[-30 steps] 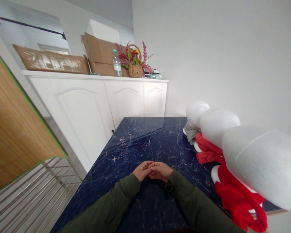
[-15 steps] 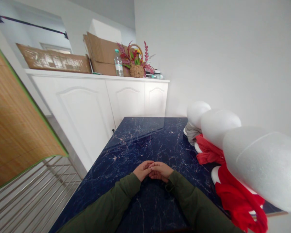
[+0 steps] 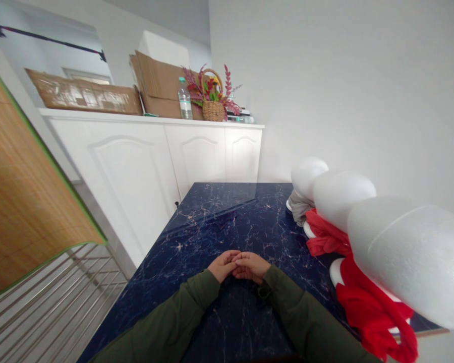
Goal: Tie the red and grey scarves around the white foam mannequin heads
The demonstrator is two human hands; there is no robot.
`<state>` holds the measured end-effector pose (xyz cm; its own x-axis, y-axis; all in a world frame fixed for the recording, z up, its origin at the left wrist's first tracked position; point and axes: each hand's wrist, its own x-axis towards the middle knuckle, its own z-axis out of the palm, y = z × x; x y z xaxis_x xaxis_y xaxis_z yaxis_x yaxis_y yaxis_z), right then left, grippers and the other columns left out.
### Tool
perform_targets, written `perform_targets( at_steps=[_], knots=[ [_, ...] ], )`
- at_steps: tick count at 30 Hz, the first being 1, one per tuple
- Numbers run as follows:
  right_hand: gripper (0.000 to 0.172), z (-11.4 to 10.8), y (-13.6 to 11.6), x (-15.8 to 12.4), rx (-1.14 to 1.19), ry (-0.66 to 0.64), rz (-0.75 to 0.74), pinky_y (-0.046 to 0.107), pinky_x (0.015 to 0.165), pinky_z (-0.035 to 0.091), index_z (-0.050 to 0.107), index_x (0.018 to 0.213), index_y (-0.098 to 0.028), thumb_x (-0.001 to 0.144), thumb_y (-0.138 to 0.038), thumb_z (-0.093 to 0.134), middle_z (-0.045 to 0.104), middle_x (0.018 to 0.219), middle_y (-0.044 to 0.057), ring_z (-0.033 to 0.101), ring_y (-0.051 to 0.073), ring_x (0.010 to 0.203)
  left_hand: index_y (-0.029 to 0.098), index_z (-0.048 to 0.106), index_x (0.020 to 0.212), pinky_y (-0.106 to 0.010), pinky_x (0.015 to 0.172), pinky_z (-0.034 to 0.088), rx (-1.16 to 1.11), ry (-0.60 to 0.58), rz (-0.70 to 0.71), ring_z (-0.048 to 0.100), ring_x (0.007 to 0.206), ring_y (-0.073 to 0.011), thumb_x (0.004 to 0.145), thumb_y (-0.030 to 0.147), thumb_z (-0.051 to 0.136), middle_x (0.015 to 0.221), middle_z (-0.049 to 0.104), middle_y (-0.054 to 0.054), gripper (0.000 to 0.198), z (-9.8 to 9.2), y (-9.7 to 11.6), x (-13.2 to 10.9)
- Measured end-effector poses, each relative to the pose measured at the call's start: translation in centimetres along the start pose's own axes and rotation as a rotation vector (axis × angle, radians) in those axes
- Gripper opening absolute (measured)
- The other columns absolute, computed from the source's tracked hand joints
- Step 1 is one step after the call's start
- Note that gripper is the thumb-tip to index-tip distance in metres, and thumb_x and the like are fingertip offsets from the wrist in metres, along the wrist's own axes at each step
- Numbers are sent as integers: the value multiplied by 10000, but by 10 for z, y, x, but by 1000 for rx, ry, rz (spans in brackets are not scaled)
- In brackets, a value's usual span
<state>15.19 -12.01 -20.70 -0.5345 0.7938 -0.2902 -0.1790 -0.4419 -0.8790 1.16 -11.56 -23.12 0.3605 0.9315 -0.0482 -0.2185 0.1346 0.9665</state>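
Observation:
My left hand (image 3: 224, 264) and my right hand (image 3: 250, 266) rest together at the near middle of a dark blue marbled table (image 3: 227, 212). Their fingers overlap and curl loosely against each other, closed, and no object shows in them. Green sleeves cover both wrists. On the right side of the table stand three white foam mannequin heads: a near one (image 3: 408, 257), a middle one (image 3: 342, 196) and a far one (image 3: 309, 176). Bright red cloth (image 3: 371, 307) is wrapped about the near one, lighter red cloth (image 3: 325, 234) about the middle one, and grey cloth (image 3: 299, 207) about the far one.
Behind the table runs a white cabinet (image 3: 136, 171). On it are cardboard boxes (image 3: 91, 98), a water bottle (image 3: 185, 101) and a flower basket (image 3: 213, 110). At left stands a metal rack (image 3: 60, 302) under a green-edged bamboo-like mat (image 3: 30, 191). A wall borders the right side.

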Motion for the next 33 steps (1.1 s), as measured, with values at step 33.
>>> perform_targets(
  at_steps=[33],
  knots=[
    [139, 21, 15, -45, -365, 337, -239, 306, 712, 448, 560, 824, -175, 691, -208, 583, 597, 765, 33, 570, 142, 711, 162, 563, 906, -325, 801, 411, 2, 7, -79, 561, 915, -201, 511, 302, 747, 964, 613, -91, 458, 0, 2, -4]
  ],
)
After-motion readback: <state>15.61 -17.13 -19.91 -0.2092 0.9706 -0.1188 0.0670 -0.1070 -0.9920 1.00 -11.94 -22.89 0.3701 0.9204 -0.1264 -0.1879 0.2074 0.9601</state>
